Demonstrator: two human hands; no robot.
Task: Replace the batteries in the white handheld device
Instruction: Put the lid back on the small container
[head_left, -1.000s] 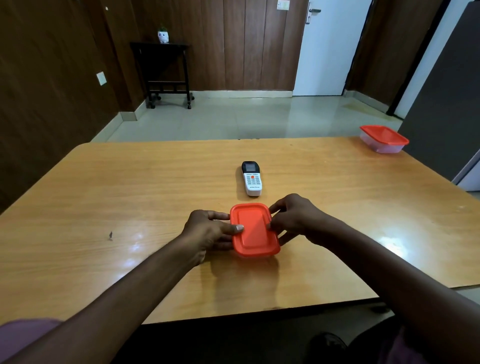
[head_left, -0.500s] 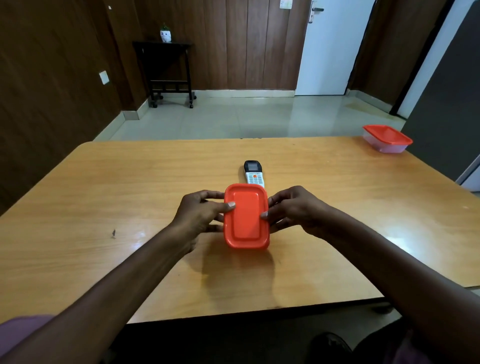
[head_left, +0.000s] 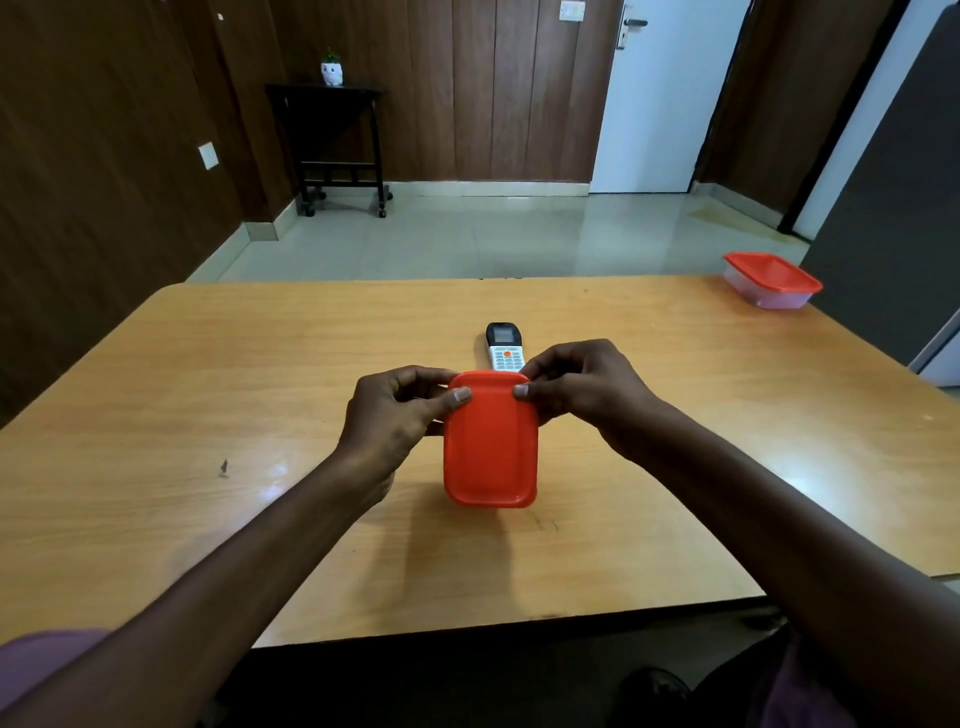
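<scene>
1. Both hands are lifting the red-lidded box (head_left: 489, 447) higher than a second ago, when it was sitting flat on the table; now it is tilting up with its lid facing the camera and covering the near end of the white handheld device (head_left: 505, 347).
2. The wooden table (head_left: 208, 395) is carrying everything: the device is lying flat near the middle, screen end away from the person, just beyond the raised box.
3. A second red-lidded container (head_left: 771, 280) is sitting at the far right corner, well apart; its clear base is showing nothing readable inside.
4. The left hand (head_left: 397, 415) is gripping the box's upper left corner, thumb pressing on the lid and fingers curling behind.
5. The right hand (head_left: 576, 384) is pinching the upper right corner the same way, thumb on the lid's edge.
6. The box's contents are hiding behind the lid, so they cannot be told.
7. Writing on the device's buttons is too small to read.
</scene>
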